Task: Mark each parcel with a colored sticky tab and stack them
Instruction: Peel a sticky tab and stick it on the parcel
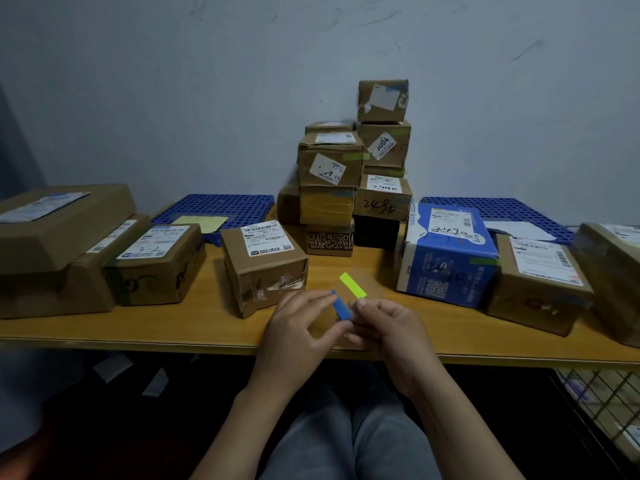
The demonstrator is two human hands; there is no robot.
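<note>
Above the table's front edge, my left hand and my right hand meet over a clear sheet of sticky tabs. A blue tab is pinched between the fingertips of both hands. A yellow-green tab sits on the sheet just behind it. A brown parcel stands just left of my hands. A stack of marked parcels rises against the wall at centre back. A blue and white parcel lies to the right.
More brown parcels lie at the left and at the right of the wooden table. Blue perforated trays sit at the back. A wire rack stands at lower right.
</note>
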